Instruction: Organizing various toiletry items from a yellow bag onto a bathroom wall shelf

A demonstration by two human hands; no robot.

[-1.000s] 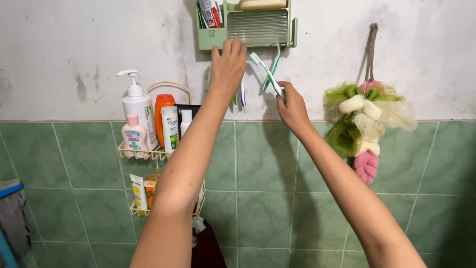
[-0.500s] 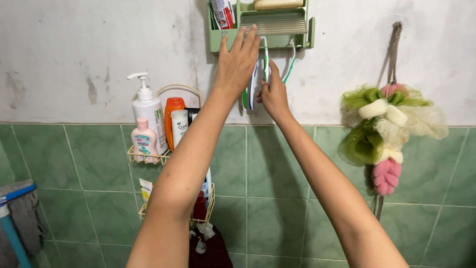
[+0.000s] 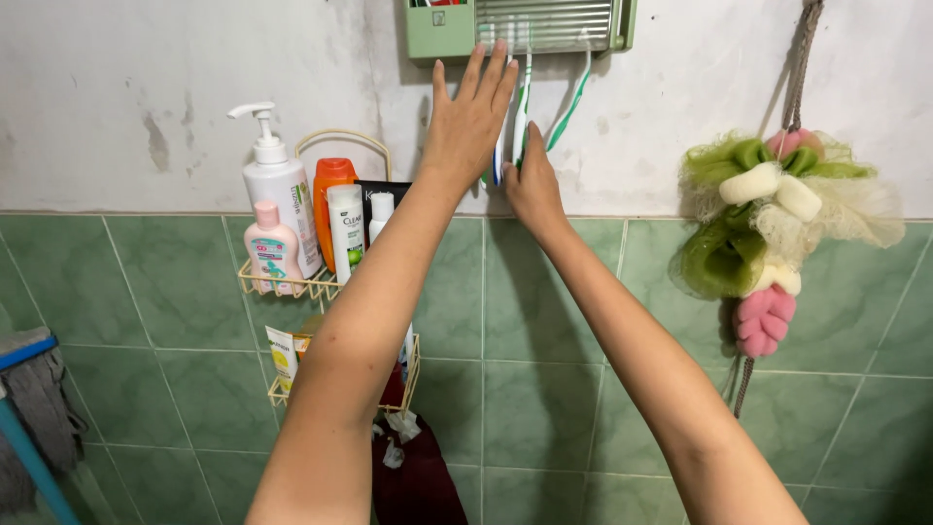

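Green plastic forms the wall holder [image 3: 439,29] at the top of the view, and both hands reach up to the toothbrushes hanging beneath it. The left hand [image 3: 468,122] lies flat against the white wall [image 3: 146,78], its fingers [image 3: 486,73] released and spread straight, their tips touching the lower edge of the holder. Just to the right of those fingers hangs a green-and-white toothbrush [image 3: 523,107], upright with its head up in the holder's rack. The right hand [image 3: 530,180] sits just below and beside the left, its fingers curled around the lower handle of this toothbrush, grasping it between thumb and fingertips. A blue-and-white toothbrush [image 3: 499,156] hangs between the two hands, partly hidden by the left hand. Farther right of the right hand's fingers, a second green-and-white toothbrush [image 3: 569,107] hangs tilted from the same rack. Well to the left of the left hand's fingers, a wire shelf [image 3: 292,287] on the green tiles [image 3: 544,389] carries a white pump bottle [image 3: 277,194], a small pink bottle [image 3: 270,253], an orange bottle [image 3: 330,194] and a white-and-green bottle [image 3: 347,228]. Well to the right of the right hand, a bundle of bath sponges [image 3: 768,224] in green, cream and pink hangs from a cord.
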